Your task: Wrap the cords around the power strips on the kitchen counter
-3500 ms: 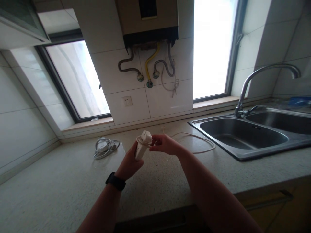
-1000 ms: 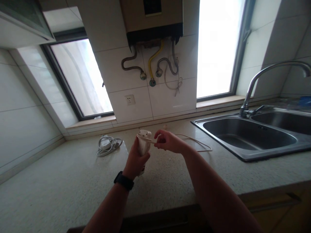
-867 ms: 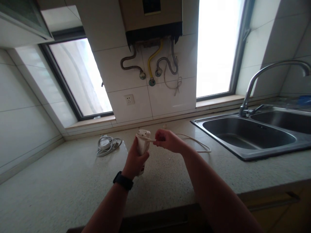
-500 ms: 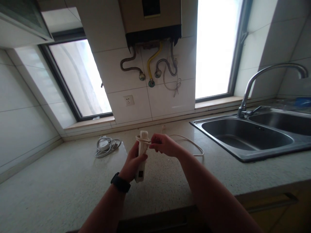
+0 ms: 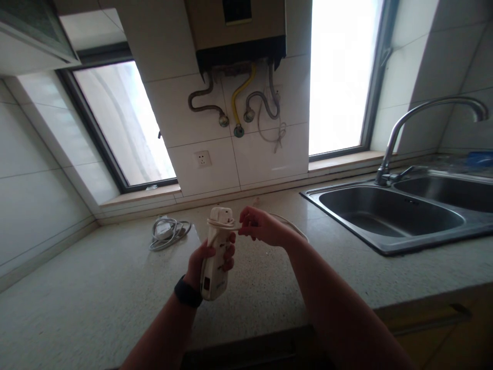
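Left hand [image 5: 197, 261] grips the power strip [image 5: 215, 264], fingers [image 5: 228, 254] covering part of it, while the right hand [image 5: 262, 226] pinches the cord [image 5: 221, 224] it partly hides.

A black wristband [image 5: 187, 292], apparently a watch, adjoins the left hand [image 5: 197, 260].

The bundled cable [image 5: 166, 232] lies near the counter's [image 5: 115, 288] back left corner. The sink [image 5: 385, 243] sits right of the power strip [image 5: 212, 264].

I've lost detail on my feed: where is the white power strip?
In the head view, the power strip is just left of centre, held in the left hand over the counter, beside the right hand.
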A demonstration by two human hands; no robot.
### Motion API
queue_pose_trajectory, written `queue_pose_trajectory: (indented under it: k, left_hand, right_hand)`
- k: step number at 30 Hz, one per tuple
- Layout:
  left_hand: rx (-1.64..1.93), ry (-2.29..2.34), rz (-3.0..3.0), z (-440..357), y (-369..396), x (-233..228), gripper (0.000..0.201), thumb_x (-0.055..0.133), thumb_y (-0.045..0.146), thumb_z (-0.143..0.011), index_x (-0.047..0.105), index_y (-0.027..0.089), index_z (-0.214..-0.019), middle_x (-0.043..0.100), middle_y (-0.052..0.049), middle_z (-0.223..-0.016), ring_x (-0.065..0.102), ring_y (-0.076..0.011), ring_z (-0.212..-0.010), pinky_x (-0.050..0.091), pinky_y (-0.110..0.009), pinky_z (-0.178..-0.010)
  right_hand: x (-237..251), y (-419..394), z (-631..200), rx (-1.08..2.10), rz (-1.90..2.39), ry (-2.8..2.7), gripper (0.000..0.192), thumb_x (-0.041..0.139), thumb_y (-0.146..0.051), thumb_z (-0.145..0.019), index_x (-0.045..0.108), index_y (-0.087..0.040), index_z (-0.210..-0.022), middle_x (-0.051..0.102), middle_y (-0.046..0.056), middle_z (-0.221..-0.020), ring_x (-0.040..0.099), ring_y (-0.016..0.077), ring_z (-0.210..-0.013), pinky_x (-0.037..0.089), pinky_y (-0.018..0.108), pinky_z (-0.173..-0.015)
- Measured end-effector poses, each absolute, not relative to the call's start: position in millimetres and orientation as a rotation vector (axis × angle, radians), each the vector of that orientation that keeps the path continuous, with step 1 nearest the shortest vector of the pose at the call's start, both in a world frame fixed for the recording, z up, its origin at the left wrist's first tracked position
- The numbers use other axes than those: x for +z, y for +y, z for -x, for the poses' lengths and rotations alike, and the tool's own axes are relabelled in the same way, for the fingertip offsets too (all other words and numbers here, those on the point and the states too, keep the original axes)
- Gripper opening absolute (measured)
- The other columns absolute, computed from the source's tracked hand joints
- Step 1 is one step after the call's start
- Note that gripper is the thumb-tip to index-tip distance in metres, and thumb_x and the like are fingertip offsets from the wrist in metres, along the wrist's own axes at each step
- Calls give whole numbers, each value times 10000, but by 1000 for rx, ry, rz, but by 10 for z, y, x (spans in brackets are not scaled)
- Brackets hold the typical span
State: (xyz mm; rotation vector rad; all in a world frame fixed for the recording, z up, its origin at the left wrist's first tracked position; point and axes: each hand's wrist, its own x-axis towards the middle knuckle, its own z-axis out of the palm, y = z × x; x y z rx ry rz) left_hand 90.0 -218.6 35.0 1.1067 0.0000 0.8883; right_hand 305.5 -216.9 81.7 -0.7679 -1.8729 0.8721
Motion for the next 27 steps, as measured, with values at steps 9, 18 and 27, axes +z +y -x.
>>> queue_pose_trajectory:
  k: [9, 18, 27]
  left_hand:
    - [586, -169, -993, -887, -2244, 380, 518, 590, 368, -675, 556, 106, -1120, 410, -48, -912, 364, -86, -642, 333, -181, -454]
    - [499, -218, -970, -887, -2209, 349, 542, 560, 424, -728, 558, 89, -1154, 448, -45, -838, 432, -89, -602, 369, -175, -453]
    - [698, 273, -1251, -715, -1910, 343, 653, 579, 537, -827, 554, 104, -1314, 593, -201, -1244, 632, -318, -1012, 525, -446, -834]
  right_hand:
    - [694, -2082, -2948, 978, 669, -1872, 627, 753, -297, -755, 469, -180, -1302, 576, -27, -725, 538, 103, -612, 427, 178, -473]
    - [761, -2154, -2926, 1070, 495, -1925, 464, 728, -317, -798, 531, -122, -1170, 569, 6, -816, 533, 93, -674, 440, 165, -484]
    - [616, -1952, -2954, 1016, 540, -1789, 397, 689, -362, -844, 565, -109, -1122, 605, 15, -805, 558, 79, -588, 418, 182, -480]
